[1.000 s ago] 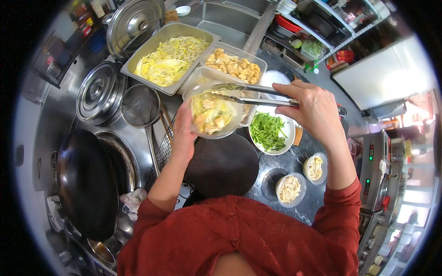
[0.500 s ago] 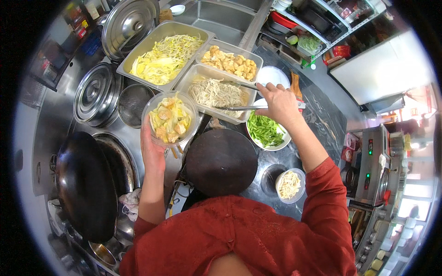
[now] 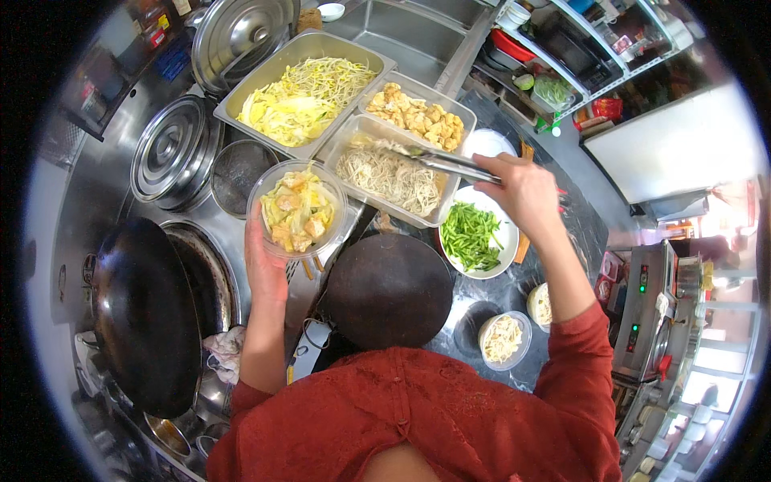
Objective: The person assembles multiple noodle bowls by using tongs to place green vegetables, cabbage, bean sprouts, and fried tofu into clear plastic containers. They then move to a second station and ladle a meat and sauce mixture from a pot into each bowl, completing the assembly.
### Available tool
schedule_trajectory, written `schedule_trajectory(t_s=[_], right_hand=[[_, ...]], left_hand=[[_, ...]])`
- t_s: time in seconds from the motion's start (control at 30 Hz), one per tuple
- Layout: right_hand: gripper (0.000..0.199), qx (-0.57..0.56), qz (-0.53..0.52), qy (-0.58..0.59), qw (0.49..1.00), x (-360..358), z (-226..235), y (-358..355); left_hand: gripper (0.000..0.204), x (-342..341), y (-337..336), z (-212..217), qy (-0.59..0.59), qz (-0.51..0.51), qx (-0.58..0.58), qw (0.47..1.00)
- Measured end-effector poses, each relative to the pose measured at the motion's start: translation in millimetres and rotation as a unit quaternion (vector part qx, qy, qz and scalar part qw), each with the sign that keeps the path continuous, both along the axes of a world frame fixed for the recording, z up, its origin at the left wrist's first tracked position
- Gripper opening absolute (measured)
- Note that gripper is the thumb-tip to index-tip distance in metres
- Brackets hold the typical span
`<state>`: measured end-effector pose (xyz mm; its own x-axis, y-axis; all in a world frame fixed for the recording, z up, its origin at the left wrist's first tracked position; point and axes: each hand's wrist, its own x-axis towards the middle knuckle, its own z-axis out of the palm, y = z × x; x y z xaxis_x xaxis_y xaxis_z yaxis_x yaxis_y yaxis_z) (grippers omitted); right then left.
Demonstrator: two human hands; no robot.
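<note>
Left hand cups bowl over bench's left side. Right hand closed on tongs, tips in noodle tray. I'd pinch a modest clump, lift clear, bowl close under.

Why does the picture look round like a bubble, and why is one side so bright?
Head view: a fisheye lens bends straight edges, so the tray rims curve and the corners go black. Bright light washes out the white surface at the right, and the pot lid shows shiny glare. The right hand with tongs and the left hand under the bowl look sharp, not blurred.
</note>
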<state>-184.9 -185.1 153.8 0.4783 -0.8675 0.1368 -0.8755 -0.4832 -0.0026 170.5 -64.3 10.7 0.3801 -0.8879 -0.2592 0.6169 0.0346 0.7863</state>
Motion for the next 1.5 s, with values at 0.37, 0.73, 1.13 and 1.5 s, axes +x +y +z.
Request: schedule_trajectory(t_s=[0.37,0.73,1.13,1.5], right_hand=[[0.038,0.068,-0.059,0.004,0.996,-7,-31,-24],[0.044,0.029,-0.039,-0.235,0.971,-26,101,37],[0.05,0.053,-0.029,-0.047,0.997,20,77,42],[0.047,-0.023,0.082,0.05,0.995,57,66,45]], left_hand=[[0.05,-6,1,-9,-0.01,-0.005,-0.017,1.0],[0.059,-50,-26,12,-0.021,-0.053,0.002,0.998],[0.066,-63,-43,7,-0.016,-0.076,-0.008,0.997],[0.06,-54,-35,-5,-0.033,-0.067,-0.02,0.997]])
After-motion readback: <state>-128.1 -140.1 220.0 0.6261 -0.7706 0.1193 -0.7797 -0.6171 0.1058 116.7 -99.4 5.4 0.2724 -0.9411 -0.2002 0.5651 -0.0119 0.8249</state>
